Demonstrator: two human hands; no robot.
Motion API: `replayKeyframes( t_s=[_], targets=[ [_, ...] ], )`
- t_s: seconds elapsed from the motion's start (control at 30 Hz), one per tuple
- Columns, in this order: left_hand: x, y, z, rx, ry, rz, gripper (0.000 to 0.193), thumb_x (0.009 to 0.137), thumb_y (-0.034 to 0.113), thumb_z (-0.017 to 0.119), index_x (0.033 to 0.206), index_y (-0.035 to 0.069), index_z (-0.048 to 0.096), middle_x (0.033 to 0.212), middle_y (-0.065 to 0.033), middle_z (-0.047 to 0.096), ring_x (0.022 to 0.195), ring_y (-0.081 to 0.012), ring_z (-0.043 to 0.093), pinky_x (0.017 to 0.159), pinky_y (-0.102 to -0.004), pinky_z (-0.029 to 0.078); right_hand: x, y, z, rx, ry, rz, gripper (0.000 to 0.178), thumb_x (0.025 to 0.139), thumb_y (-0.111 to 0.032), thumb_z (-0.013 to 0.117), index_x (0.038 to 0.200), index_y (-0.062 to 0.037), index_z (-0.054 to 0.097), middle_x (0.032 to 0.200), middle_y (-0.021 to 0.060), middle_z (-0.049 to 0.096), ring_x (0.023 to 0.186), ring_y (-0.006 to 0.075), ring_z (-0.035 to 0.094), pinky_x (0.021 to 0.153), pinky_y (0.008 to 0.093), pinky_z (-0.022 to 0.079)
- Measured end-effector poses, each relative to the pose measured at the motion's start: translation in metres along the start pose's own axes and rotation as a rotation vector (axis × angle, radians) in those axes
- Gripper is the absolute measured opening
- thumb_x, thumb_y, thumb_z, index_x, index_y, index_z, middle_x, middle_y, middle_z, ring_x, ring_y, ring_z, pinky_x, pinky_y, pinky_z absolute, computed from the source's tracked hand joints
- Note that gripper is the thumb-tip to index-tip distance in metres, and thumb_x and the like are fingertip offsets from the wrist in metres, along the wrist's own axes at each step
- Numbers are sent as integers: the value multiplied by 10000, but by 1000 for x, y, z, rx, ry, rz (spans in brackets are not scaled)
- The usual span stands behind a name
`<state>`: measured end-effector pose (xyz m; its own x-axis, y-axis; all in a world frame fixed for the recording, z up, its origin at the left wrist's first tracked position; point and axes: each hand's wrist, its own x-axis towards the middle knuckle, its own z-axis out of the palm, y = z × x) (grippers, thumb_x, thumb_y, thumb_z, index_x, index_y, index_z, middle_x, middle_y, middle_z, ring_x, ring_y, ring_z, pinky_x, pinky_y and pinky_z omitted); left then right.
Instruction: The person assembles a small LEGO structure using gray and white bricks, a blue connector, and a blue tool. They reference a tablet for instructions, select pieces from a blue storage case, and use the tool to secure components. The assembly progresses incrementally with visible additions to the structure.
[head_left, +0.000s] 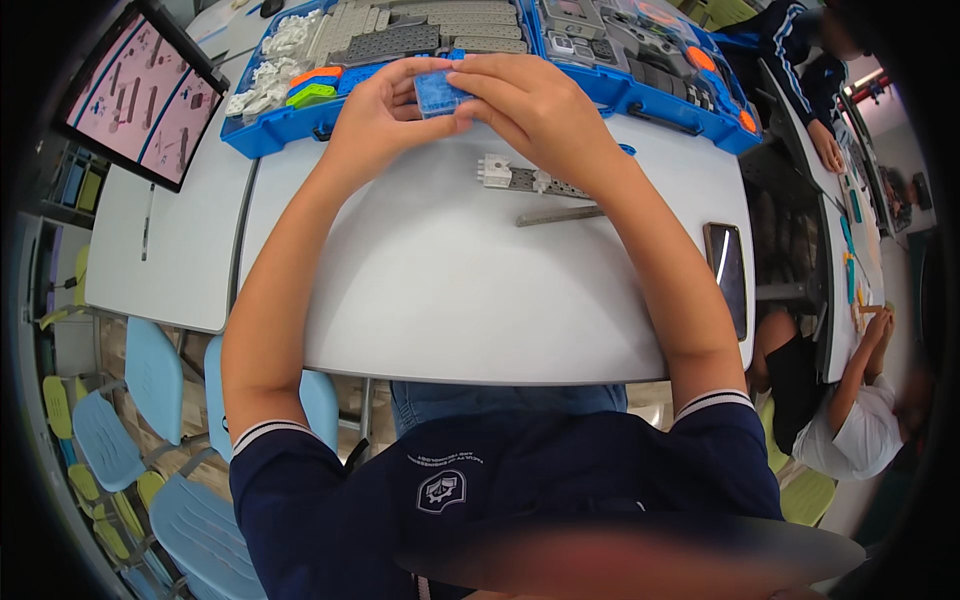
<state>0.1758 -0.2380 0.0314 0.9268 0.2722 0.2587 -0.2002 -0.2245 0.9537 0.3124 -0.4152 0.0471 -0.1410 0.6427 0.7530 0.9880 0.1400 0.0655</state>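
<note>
Over the far side of the white table, both my hands hold up a small translucent blue box with little pieces showing inside. My left hand curves around its left side and underside, thumb along the bottom edge. From the right, my right hand pinches it with thumb and fingertips at the corner. Below the right hand lies a grey perforated beam with a white block connector at its left end, partly hidden by my forearm. A plain grey bar rests nearer to me.
Behind my hands stands an open blue case of sorted beams, white connectors and grey modules. A screen with pictures of parts is at far left, a pen below it. A phone lies by the right edge. Other people work at right.
</note>
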Motion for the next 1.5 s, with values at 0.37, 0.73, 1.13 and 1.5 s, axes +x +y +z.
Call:
replayKeyframes(
  t_s=[0.37,0.73,1.13,1.5],
  targets=[
    [-35,-18,-8,-29,51,-118,575,779,54,857,1301,11,620,1198,-108,706,1073,-162,693,956,-298,547,-6,-23,34,-46,41,-167,232,745,-78,734,933,-3,622,930,128,688,869,278,700,803,358,577],
    [-39,-33,-12,111,25,-31,624,742,184,905,1281,25,632,1183,-104,714,1095,-174,674,974,-311,516,-10,-30,35,-91,-101,-185,202,758,-52,703,926,32,631,943,154,693,899,279,709,849,362,585],
    [-38,-38,-12,180,34,-42,579,718,214,903,1222,34,686,1087,-56,740,926,-115,634,857,-281,510,-17,-48,28,-349,-269,-170,358,805,-72,664,1093,140,644,1090,269,710,1046,332,730,968,383,578],
    [-38,-39,-11,102,38,-77,555,747,189,886,1237,28,683,1080,-50,739,918,-103,635,864,-266,506,-15,-50,33,-443,-251,-184,279,789,-75,674,994,113,664,964,243,729,912,300,749,888,353,605]
  ],
)
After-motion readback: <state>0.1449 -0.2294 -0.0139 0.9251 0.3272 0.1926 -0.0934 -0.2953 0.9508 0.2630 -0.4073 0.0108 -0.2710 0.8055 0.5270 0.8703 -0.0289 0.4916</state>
